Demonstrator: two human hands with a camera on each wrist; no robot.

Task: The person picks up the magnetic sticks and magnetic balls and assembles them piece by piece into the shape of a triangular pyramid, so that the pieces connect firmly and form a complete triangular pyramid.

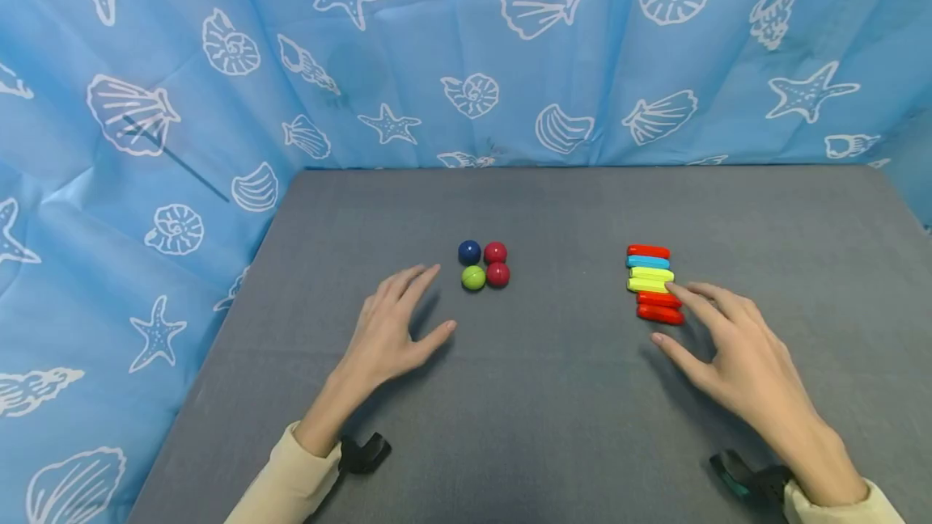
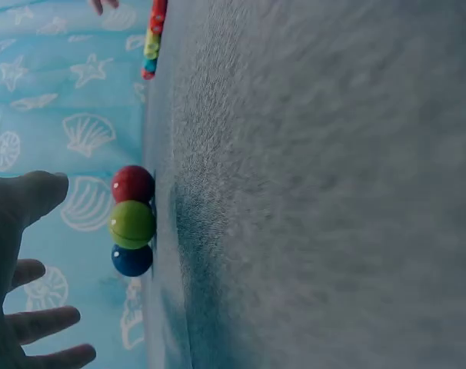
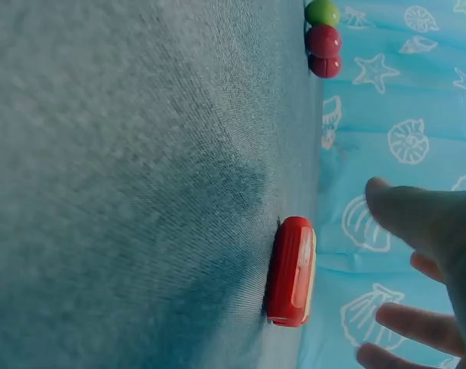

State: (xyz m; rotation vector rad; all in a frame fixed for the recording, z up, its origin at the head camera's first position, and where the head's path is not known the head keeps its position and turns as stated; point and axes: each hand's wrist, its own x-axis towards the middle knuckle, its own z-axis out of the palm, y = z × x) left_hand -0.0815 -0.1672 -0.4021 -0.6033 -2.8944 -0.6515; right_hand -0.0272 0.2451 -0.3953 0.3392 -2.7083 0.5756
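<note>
My left hand (image 1: 387, 336) hovers over the grey cloth with its fingers spread, holding nothing. Just right of its fingertips sit a dark blue ball (image 1: 469, 252), a lime green ball (image 1: 473, 277) and two red balls (image 1: 498, 274), grouped in a square. At the right, a column of short plastic rods lies side by side: a red rod (image 1: 648, 251), a blue rod (image 1: 648, 262), two yellow rods (image 1: 650, 274) and two more red rods (image 3: 291, 270) nearest me. My right hand (image 1: 746, 358) hangs beside this column, fingers apart, its index fingertip overlapping the rods in the head view.
A grey cloth (image 1: 539, 411) covers the table. Behind it and along the left hangs a blue curtain (image 1: 408, 14) printed with white shells and starfish. Black straps (image 1: 364, 454) show at both wrists, by the cream sleeves (image 1: 294, 479).
</note>
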